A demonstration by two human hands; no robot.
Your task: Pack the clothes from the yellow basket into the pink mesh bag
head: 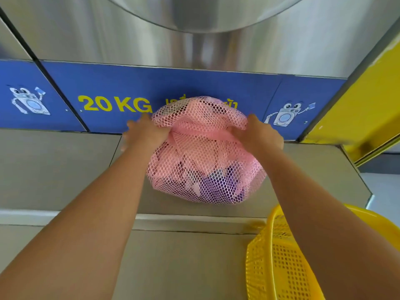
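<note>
The pink mesh bag [203, 154] hangs full in front of a washing machine, held up off the floor. Pink and purple clothes [218, 182] show through its netting. My left hand [147, 133] grips the bag's gathered top on the left side. My right hand [259, 135] grips the top on the right side, and the mouth of the bag is bunched between them. The yellow basket [275, 256] stands at the lower right, partly behind my right forearm; the part of its inside that I see holds nothing.
A steel washing machine front [129, 35] with a blue band [112, 83] marked "20 KG" fills the background. A grey step [65, 165] runs under it. A yellow panel [363, 109] stands at the right.
</note>
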